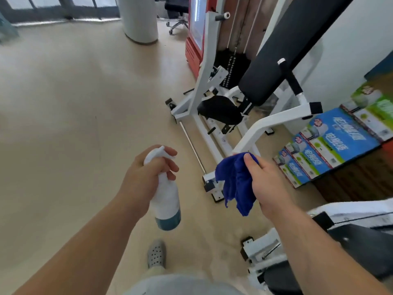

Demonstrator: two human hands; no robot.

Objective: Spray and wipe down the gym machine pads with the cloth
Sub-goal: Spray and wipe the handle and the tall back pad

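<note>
My left hand [146, 175] grips a white spray bottle [167, 201] with a teal base, fingers curled round its trigger head, held over the beige floor. My right hand [265, 184] holds a bunched blue cloth [236, 182] that hangs down from my fingers. Ahead and to the right stands a white-framed gym machine [212, 67] with a long black back pad [282, 47] tilted upward and a small black seat pad [219, 110] below it. Both hands are short of the pads, with the cloth near the machine's white handle arm [261, 128].
Flat printed boxes [331, 141] lie stacked along the right wall. Another machine's white frame and black part [340, 235] sits at the lower right. A red cabinet [194, 43], a white pillar [140, 18] and an office chair [177, 11] stand farther back. Open floor spreads to the left. My shoe [156, 253] shows below.
</note>
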